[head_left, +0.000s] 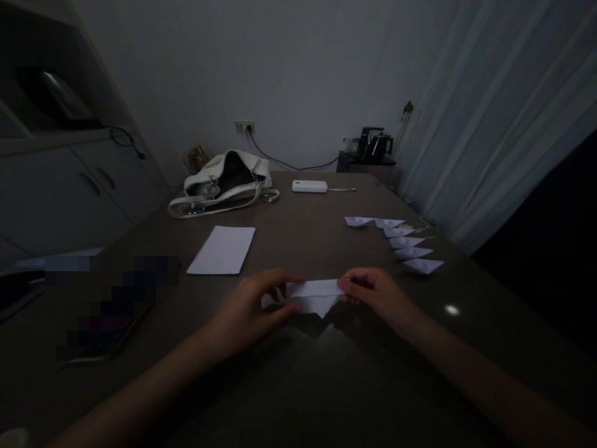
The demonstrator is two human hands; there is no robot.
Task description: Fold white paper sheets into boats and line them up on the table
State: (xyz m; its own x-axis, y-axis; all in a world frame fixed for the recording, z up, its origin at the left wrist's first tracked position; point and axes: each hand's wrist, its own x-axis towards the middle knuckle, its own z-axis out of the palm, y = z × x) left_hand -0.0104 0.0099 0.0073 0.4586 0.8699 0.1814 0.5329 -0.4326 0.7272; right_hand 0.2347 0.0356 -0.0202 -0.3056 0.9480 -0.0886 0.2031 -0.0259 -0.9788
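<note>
Between my two hands is a partly folded sheet of white paper (319,289), with a straight band along its far edge and a point facing me. My left hand (261,305) pinches its left end, thumb below and fingers above. At the other end, the thumb and fingers of my right hand (366,287) close on the paper's right corner. Several folded paper boats (413,242) stand in a bent row on the right side of the table. A stack of white paper (222,250) lies to the left, beyond my left hand.
On the dark table (298,386) a white bag (228,177) rests at the back left. A white power bank (310,186) with a short cable lies at the back middle. A phone-like device (112,336), partly blurred out, is at the left. A black kettle (379,148) stands beyond the table.
</note>
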